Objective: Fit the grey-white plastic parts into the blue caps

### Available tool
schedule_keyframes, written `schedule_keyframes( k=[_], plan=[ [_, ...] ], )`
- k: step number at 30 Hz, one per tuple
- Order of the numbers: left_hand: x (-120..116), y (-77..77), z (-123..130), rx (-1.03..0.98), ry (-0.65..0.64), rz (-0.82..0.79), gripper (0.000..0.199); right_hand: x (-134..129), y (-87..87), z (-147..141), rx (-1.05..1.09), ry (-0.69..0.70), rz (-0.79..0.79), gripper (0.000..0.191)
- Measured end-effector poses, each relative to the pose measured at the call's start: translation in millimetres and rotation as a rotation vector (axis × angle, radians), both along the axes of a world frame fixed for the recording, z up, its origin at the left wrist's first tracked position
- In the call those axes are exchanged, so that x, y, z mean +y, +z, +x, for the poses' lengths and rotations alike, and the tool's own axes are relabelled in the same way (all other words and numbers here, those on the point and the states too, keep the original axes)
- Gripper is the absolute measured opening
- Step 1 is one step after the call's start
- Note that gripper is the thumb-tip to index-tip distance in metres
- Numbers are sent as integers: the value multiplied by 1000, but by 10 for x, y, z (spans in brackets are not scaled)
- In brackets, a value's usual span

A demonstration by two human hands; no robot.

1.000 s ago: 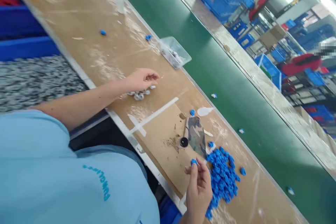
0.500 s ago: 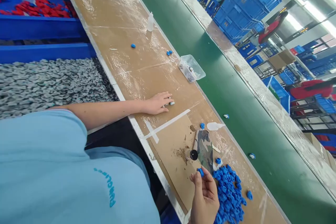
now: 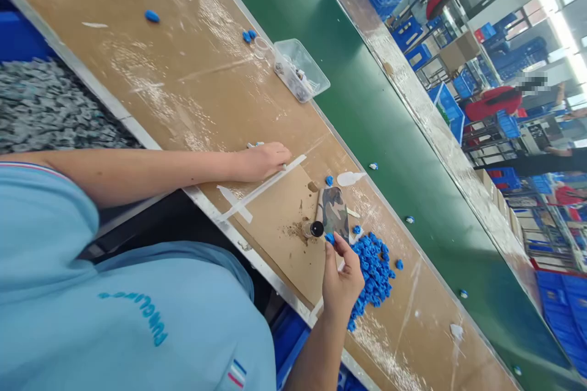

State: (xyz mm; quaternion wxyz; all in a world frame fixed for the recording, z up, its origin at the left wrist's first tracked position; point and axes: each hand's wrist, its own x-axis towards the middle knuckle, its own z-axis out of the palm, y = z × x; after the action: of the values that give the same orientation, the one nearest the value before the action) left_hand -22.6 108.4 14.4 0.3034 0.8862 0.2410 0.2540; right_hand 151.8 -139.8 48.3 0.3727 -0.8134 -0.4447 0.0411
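Observation:
My right hand [image 3: 343, 275] pinches a small blue piece [image 3: 329, 238] between thumb and fingers. Just beyond it is a small bottle with a black cap [image 3: 316, 229], beside a camouflage-patterned pad [image 3: 334, 211]. A heap of similar blue pieces [image 3: 373, 272] lies to the right of this hand. My left hand [image 3: 263, 160] rests low over the table near a strip of white tape, its fingers curled together on a small pale piece [image 3: 284, 166] that shows at the fingertips. Another small pale piece [image 3: 254, 145] lies behind that hand.
A clear plastic box [image 3: 300, 70] with small parts stands at the table's far edge. Beyond runs a green conveyor belt [image 3: 367, 116] carrying several blue-and-white pieces. A white squeeze bottle [image 3: 350, 178] lies by the pad. Grey pieces [image 3: 50, 104] fill a bin at left.
My left hand has gone from spread fingers over a pale piece to curled fingers on one, and moved toward the tape. My right hand has brought the blue piece closer to the black-capped bottle.

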Motion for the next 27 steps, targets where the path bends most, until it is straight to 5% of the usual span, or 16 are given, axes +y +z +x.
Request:
schedule_keyframes(
  k=[6, 11, 18, 27],
  plan=[
    [-387, 243, 3, -152, -102, -716, 19, 82, -45, 75, -201, 162, -9, 24],
    [-708, 152, 97, -249, -182, -1189, 31, 118, -66, 94, -271, 217, -41, 26],
    [-981, -73, 216, -285, -198, -1108, 28, 130, -25, 83, -394, 252, -58, 25],
    [-1118, -140, 271, -353, -196, -1123, 21, 119, -44, 66, -378, 223, -57, 24]
  ],
)
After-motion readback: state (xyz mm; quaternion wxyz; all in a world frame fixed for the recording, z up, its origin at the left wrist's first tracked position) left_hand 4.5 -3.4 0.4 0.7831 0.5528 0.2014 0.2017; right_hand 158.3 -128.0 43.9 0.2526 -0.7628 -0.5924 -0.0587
